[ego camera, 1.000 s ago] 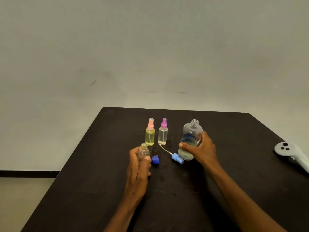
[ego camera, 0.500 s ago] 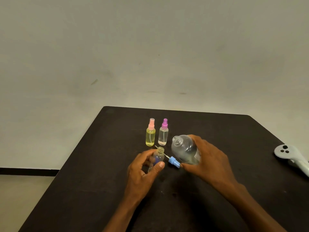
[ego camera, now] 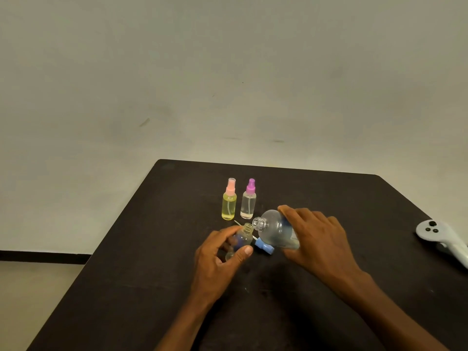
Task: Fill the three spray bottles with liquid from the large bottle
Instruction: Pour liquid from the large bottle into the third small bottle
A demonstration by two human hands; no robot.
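Currently the uncapped large bottle (ego camera: 276, 230), part-filled with clear liquid and its label unreadable, is tipped sideways near the centre of the table (ego camera: 342, 198), and the right hand (ego camera: 316, 239) curls round its body. Its neck is just beside the mouth of the open small bottle (ego camera: 243, 238), which the left hand (ego camera: 220, 257) holds tilted between thumb and fingers. A blue spray head (ego camera: 264, 246) lies on the table between the hands, a yellow spray bottle (ego camera: 229, 202) and a clear spray bottle (ego camera: 248, 202), both capped, stand upright just behind, and a white controller (ego camera: 440, 236) lies at the right edge.
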